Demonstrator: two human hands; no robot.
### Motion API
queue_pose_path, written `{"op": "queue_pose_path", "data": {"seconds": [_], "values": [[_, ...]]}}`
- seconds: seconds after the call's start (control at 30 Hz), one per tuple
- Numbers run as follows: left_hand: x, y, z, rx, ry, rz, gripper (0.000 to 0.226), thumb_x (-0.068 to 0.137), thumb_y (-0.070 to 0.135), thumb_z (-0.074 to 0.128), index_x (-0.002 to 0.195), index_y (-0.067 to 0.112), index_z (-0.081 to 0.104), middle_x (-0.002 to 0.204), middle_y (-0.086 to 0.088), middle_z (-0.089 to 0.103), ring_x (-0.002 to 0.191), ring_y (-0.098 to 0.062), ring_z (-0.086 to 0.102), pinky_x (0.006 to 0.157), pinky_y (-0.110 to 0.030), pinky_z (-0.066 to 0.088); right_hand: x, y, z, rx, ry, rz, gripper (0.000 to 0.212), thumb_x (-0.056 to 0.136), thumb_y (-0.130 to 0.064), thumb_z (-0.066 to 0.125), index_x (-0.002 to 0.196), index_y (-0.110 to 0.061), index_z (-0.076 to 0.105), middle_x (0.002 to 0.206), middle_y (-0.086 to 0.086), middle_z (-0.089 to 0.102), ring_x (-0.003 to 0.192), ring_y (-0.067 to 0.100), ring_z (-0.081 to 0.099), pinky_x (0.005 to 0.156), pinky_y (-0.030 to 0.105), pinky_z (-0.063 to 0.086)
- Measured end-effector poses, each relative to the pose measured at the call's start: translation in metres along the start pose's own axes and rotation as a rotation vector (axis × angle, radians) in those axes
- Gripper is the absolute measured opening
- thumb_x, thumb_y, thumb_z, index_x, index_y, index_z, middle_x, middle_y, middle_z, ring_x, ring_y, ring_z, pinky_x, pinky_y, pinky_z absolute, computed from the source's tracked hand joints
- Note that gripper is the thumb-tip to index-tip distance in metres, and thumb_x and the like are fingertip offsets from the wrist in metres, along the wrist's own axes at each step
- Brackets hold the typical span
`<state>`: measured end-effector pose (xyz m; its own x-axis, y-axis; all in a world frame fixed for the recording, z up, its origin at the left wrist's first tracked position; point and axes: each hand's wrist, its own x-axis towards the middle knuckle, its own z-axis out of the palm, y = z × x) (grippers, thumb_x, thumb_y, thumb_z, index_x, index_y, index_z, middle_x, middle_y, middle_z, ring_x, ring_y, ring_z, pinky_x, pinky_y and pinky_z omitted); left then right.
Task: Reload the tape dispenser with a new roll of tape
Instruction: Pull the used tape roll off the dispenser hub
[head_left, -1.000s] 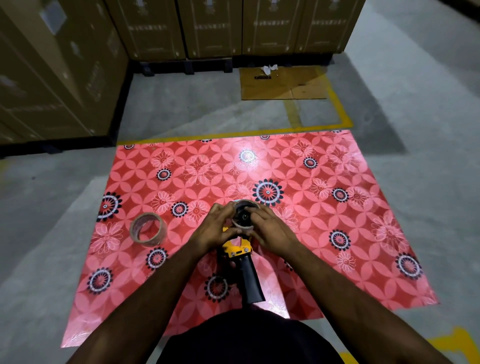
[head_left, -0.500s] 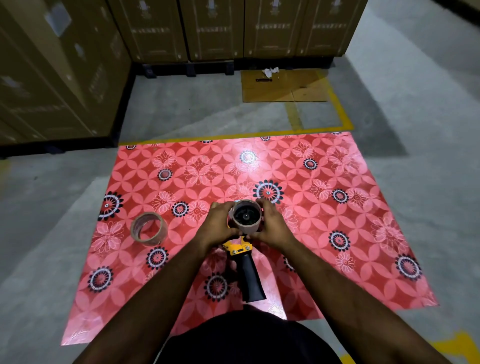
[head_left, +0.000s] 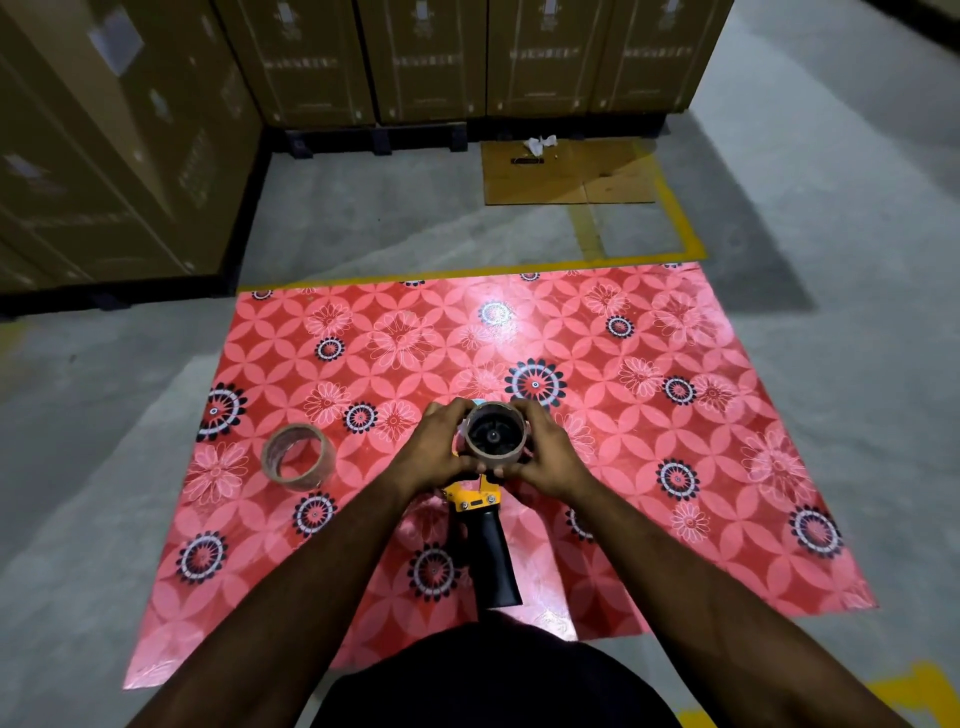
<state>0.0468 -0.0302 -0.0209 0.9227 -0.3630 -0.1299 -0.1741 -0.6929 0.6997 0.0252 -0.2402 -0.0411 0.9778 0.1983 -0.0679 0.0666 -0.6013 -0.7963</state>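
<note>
Around dispenser (head_left: 485, 525), open mat (head_left: 649, 467)

The mat (head_left: 675, 467) is glossy red with pale pink petal lattice, white-outlined flowers and black-and-white daisy rosettes. The tape dispenser (head_left: 480, 512) has a yellow body and black handle. The spare roll (head_left: 296, 456) is translucent brown. The floor (head_left: 389, 218) is grey concrete with yellow lines; the boxes (head_left: 426, 57) are brown.

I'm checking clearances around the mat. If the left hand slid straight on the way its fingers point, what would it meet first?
The left hand points right, fingers wrapped on the brown cardboard tape core seated on the yellow-and-black tape dispenser. That core comes first, already in contact; the right hand lies just beyond.
</note>
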Motion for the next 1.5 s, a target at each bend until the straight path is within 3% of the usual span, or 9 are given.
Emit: {"op": "queue_pose_path", "data": {"seconds": [0.13, 0.3, 0.57, 0.8, 0.93, 1.03, 1.17, 1.4, 1.5], "values": [[0.000, 0.000, -0.001, -0.004, -0.017, -0.005, 0.079, 0.063, 0.036, 0.088, 0.129, 0.026, 0.046, 0.111, -0.001, 0.048, 0.106, -0.017, 0.048, 0.079, -0.028, 0.040, -0.003, 0.002, -0.005, 0.099, -0.023, 0.038, 0.088, 0.064, -0.030, 0.094, 0.135, -0.029, 0.041, 0.127, -0.007, 0.061, 0.111, -0.005, 0.059, 0.089, 0.024, 0.055], [-0.001, -0.003, -0.001, -0.023, -0.012, -0.010, 0.081, 0.060, 0.044, 0.088, 0.129, 0.033, 0.045, 0.115, -0.001, 0.050, 0.105, -0.017, 0.054, 0.086, -0.032, 0.048, -0.007, 0.002, -0.009, 0.195, -0.077, 0.096, 0.085, 0.068, -0.028, 0.093, 0.134, -0.034, 0.040, 0.120, -0.011, 0.063, 0.105, -0.007, 0.063, 0.081, 0.008, 0.049], [-0.001, -0.005, -0.001, -0.120, 0.049, -0.042, 0.080, 0.055, 0.044, 0.089, 0.122, 0.035, 0.045, 0.120, 0.001, 0.058, 0.109, -0.013, 0.060, 0.090, -0.031, 0.053, -0.007, 0.002, -0.008, 0.389, -0.088, 0.124, 0.086, 0.068, -0.025, 0.092, 0.138, -0.037, 0.044, 0.133, -0.005, 0.060, 0.129, 0.015, 0.056, 0.104, 0.046, 0.051], [0.000, -0.006, 0.006, -0.034, 0.092, 0.002, 0.087, 0.055, 0.048, 0.088, 0.131, 0.024, 0.052, 0.120, 0.003, 0.054, 0.111, -0.016, 0.047, 0.086, -0.032, 0.044, -0.002, -0.002, -0.011, 0.609, -0.233, 0.222, 0.085, 0.080, 0.013, 0.068, 0.149, -0.027, 0.036, 0.142, 0.004, 0.048, 0.125, 0.021, 0.055, 0.095, 0.039, 0.056], [0.000, -0.005, 0.007, -0.006, 0.062, 0.030, 0.086, 0.058, 0.047, 0.087, 0.132, 0.025, 0.048, 0.123, 0.003, 0.052, 0.114, -0.017, 0.041, 0.083, -0.032, 0.038, -0.006, -0.013, -0.008, 0.762, -0.177, 0.384, 0.034, 0.099, 0.006, 0.044, 0.130, -0.005, 0.050, 0.115, 0.014, 0.063, 0.090, 0.017, 0.071, 0.062, 0.025, 0.057], [-0.001, -0.003, 0.004, -0.036, 0.030, 0.033, 0.085, 0.062, 0.041, 0.088, 0.133, 0.024, 0.045, 0.116, 0.007, 0.047, 0.112, -0.014, 0.040, 0.081, -0.030, 0.036, -0.003, -0.015, -0.004, 0.760, -0.134, 0.474, 0.014, 0.097, -0.003, 0.057, 0.106, -0.010, 0.065, 0.105, 0.017, 0.072, 0.089, 0.023, 0.074, 0.077, 0.038, 0.061], [-0.001, -0.001, 0.001, -0.055, 0.037, 0.004, 0.085, 0.059, 0.045, 0.088, 0.130, 0.026, 0.044, 0.116, -0.001, 0.050, 0.108, -0.016, 0.045, 0.075, -0.022, 0.037, 0.005, -0.014, -0.005, 0.552, -0.081, 0.503, 0.048, 0.071, -0.038, 0.078, 0.114, -0.018, 0.068, 0.110, 0.011, 0.074, 0.098, 0.030, 0.073, 0.087, 0.058, 0.058], [-0.001, 0.002, 0.002, -0.084, 0.077, -0.071, 0.081, 0.048, 0.039, 0.092, 0.112, 0.028, 0.044, 0.110, 0.000, 0.048, 0.099, -0.016, 0.050, 0.068, -0.020, 0.038, 0.005, -0.016, -0.021, 0.463, -0.150, 0.460, 0.044, 0.078, -0.037, 0.082, 0.113, -0.012, 0.072, 0.102, 0.011, 0.077, 0.092, 0.029, 0.074, 0.086, 0.053, 0.060], [-0.001, 0.002, 0.002, -0.056, 0.050, -0.062, 0.094, 0.048, 0.037, 0.091, 0.130, 0.029, 0.046, 0.120, 0.001, 0.050, 0.108, -0.013, 0.047, 0.083, -0.026, 0.043, -0.001, -0.015, -0.027, 0.390, -0.203, 0.400, 0.076, 0.063, -0.020, 0.096, 0.127, -0.013, 0.056, 0.116, 0.001, 0.069, 0.105, 0.018, 0.069, 0.085, 0.033, 0.058]]}}
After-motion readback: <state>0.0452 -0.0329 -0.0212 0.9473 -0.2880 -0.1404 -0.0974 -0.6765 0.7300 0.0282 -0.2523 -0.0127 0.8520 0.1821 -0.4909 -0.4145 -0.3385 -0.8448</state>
